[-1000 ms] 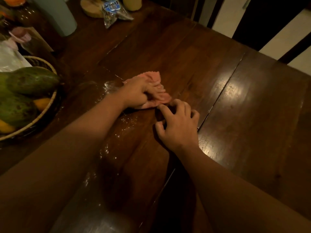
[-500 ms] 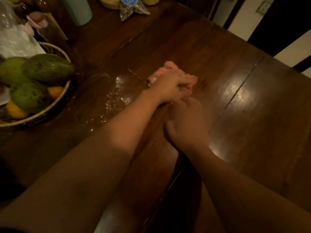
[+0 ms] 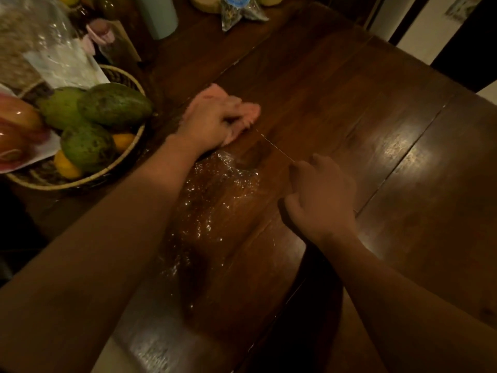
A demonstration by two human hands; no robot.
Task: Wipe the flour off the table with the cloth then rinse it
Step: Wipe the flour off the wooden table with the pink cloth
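Observation:
A pink cloth (image 3: 248,114) lies bunched on the dark wooden table (image 3: 336,98), mostly covered by my left hand (image 3: 212,119), which presses down on it and grips it. White flour (image 3: 215,189) is scattered in a streak on the wood from just below the cloth toward the near edge. My right hand (image 3: 320,197) rests on the table to the right of the flour, apart from the cloth, fingers curled loosely and holding nothing.
A woven basket (image 3: 129,160) of green and yellow fruit stands at the left, close to my left forearm. Behind it are a plastic bag (image 3: 53,57), a pale cup (image 3: 158,14) and a small packet (image 3: 239,9). The table's right half shines bare.
My left hand has slid the cloth leftward toward the basket, uncovering a flour streak. My right hand has drawn away from the cloth and now sits apart from it.

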